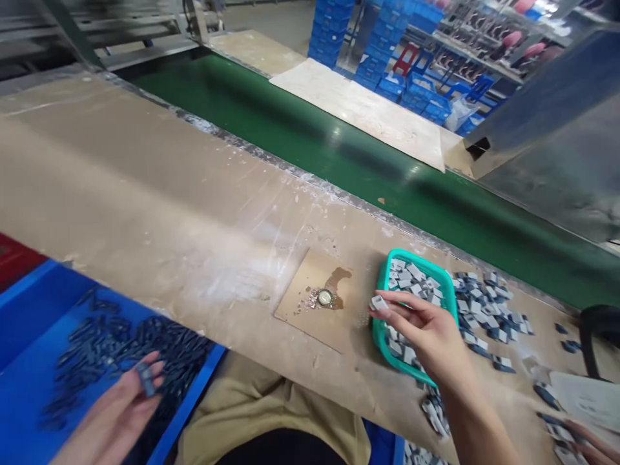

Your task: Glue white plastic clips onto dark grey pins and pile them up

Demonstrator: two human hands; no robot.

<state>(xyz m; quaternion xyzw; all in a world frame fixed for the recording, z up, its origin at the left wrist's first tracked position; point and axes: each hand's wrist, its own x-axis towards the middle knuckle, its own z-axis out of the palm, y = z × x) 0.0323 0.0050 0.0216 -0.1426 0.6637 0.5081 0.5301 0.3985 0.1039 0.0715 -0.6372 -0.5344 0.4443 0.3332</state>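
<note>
My left hand (126,397) is closed on a small dark blue-grey part (145,379), over a blue bin (24,336) of many similar dark slim parts (104,336). Between thumb and fingers, my right hand (431,329) pinches a small whitish block (379,303) with a dark mark on it. That hand is above the left side of a green basket (453,303) holding many whitish blocks (411,274). To the left of the basket, a small round metal cap or dish (324,298) sits on a square of cardboard (303,278) with a wet brown stain.
Many grey-and-white pieces (484,307) lie heaped right of the basket. A co-worker's hand (588,442) touches similar pieces at the lower right. A green conveyor belt (290,135) runs behind the worktable (145,187). Blue crates (332,29) are stacked beyond.
</note>
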